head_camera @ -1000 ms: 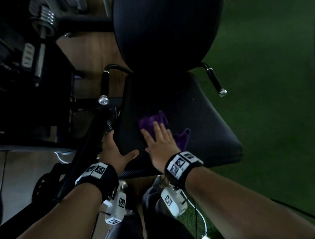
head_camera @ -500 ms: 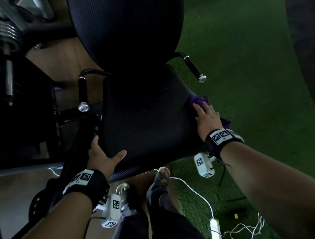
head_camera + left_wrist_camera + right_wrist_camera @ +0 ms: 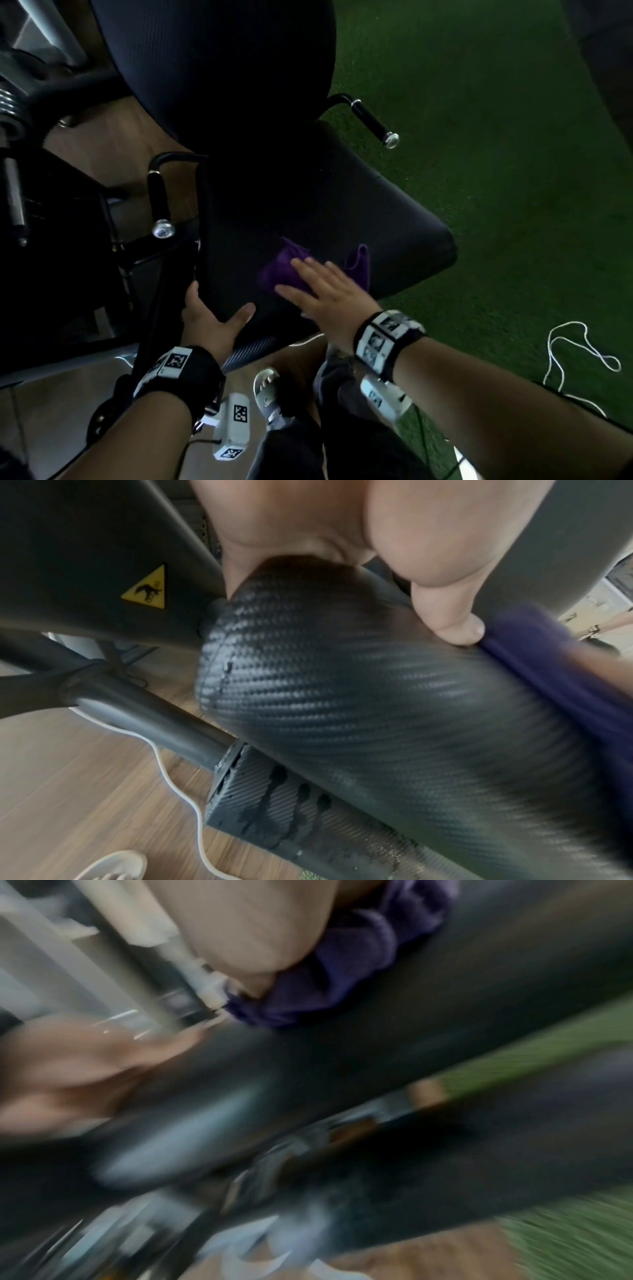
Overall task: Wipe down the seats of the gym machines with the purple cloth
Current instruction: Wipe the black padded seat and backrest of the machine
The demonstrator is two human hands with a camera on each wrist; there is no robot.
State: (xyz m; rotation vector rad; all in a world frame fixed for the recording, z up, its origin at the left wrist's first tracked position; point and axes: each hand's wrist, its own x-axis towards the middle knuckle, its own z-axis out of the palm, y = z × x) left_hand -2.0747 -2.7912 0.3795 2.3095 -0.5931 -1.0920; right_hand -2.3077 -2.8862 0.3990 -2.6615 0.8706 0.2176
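Observation:
The black textured seat (image 3: 376, 212) of a gym machine fills the middle of the head view, below its dark backrest (image 3: 212, 68). A crumpled purple cloth (image 3: 282, 270) lies on the seat's near half. My right hand (image 3: 325, 291) lies flat on the cloth with its fingers straight and spread. My left hand (image 3: 212, 318) grips the seat's near left corner, thumb on top. The left wrist view shows that thumb (image 3: 445, 601) pressing the seat (image 3: 377, 696) beside the cloth (image 3: 548, 669). The right wrist view is blurred; the cloth (image 3: 342, 969) shows under my palm.
Two black handles with chrome ends stick out beside the seat, one on the left (image 3: 159, 202) and one on the right (image 3: 373, 123). The machine's dark frame (image 3: 68, 240) stands at left. Green turf (image 3: 496, 137) lies to the right, with a white cord (image 3: 575, 356) on it. My sandalled foot (image 3: 270, 394) is below the seat.
My right hand swept the cloth out to the seat's right edge and has come back toward the near middle. My left hand has kept its hold on the corner.

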